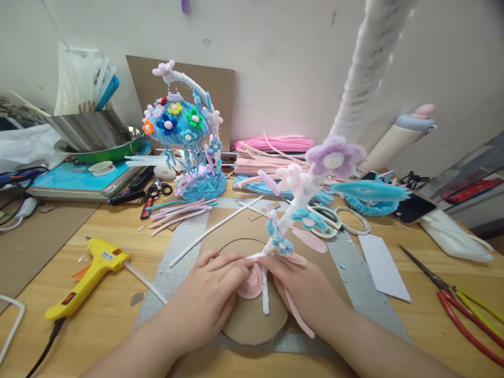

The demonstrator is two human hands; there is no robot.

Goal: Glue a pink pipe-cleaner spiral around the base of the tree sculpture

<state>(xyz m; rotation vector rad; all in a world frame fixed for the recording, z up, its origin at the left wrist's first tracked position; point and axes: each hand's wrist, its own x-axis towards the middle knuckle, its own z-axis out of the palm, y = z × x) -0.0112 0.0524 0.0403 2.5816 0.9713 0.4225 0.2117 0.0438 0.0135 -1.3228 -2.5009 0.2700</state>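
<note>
A white wrapped stem [299,202] with purple, pink and blue fuzzy flowers rises from a round cardboard disc [252,325]. My left hand [212,289] rests over the disc, fingers bent at the stem's foot beside a pink coil [251,283]. My right hand [301,283] is closed around the right side of the stem's foot; its fingertips are partly hidden. A pink strip [298,315] hangs below my right hand. One white leg of the stem [265,299] lies on the disc between my hands.
A yellow glue gun [86,273] lies at left, red-handled scissors [452,296] at right. Behind stand a finished flower decoration [181,126] and bundles of pink pipe cleaners [271,144]. A grey cutting mat [159,286] lies under the cardboard; a white card [381,265] is beside it.
</note>
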